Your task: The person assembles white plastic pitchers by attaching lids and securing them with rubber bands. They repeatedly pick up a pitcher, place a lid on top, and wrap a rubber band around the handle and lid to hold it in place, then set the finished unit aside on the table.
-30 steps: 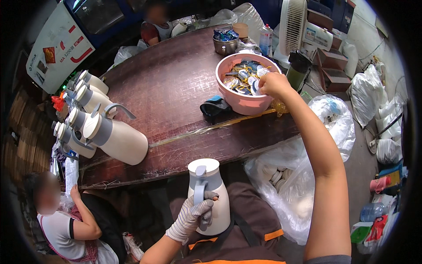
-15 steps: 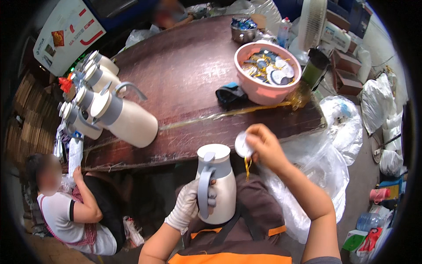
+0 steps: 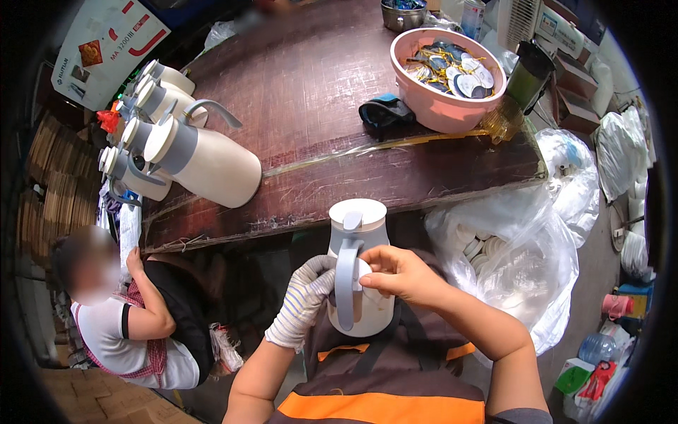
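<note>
A cream vacuum jug point(image 3: 374, 304) with a grey collar and handle stands upright at my lap, its white lid on top. My left hand point(image 3: 305, 300), in a striped white-and-grey glove, is closed at the left side of the handle; some of its fingertips are hidden behind it. Between the thumb and fingers of my right hand point(image 3: 399, 274) is a round white tag point(image 3: 361, 271), pressed close to the jug just right of the handle. The tag's yellow string is out of sight.
Several similar jugs point(image 3: 212, 164) stand on the dark wooden table point(image 3: 304, 106) at left. A pink basin point(image 3: 445, 109) of round tags and a dark blue cloth item point(image 3: 385, 113) are at right. A clear bag point(image 3: 522, 275) of white discs lies beside me. Another person point(image 3: 141, 321) sits at left.
My right hand has brought the tag left and down, from beside the jug's lid to its handle. My left hand has shifted along the handle. The whole view has tilted slightly.
</note>
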Demonstrator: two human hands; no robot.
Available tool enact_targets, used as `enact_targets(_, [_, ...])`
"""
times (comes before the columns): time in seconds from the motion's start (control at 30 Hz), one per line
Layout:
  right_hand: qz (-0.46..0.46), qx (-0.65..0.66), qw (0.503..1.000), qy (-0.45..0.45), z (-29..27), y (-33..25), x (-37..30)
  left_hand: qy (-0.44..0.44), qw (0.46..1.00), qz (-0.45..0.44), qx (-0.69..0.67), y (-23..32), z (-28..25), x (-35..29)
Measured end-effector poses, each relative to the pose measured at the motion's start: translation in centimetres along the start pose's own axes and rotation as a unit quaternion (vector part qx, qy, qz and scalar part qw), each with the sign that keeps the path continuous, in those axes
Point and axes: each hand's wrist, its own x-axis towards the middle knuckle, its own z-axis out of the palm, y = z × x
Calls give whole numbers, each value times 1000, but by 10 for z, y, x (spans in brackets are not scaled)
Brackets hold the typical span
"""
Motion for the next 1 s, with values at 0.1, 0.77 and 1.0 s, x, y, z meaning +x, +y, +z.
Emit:
enact_targets(0.1, [104,57,991,-62,-14,3,-6,71,997,7,-26,2,2,2])
enact_targets(0.77, [-167,-239,956,24,14,-41,-1,-2,888,334,317,2,5,-20])
enact_targets(1.0, [-270,-267,922,78,17,-28,6,-18,997,60,45,0,16,-10])
